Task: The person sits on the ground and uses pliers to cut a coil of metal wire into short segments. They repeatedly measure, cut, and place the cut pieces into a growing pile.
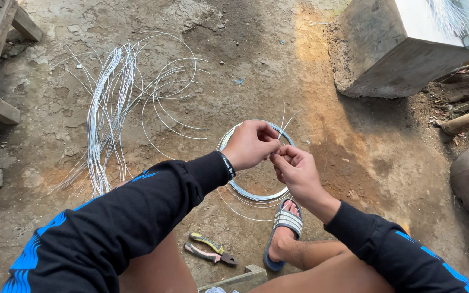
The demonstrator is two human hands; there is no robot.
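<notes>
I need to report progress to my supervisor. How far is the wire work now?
Looks done: a loose bundle of cut silvery wire lengths lies on the dirt ground. In hand: the left hand and right hand pinch wire at the round grey wire coil. Left: much of the coil looks unused. The yellow-and-pink-handled pliers lie idle.
</notes>
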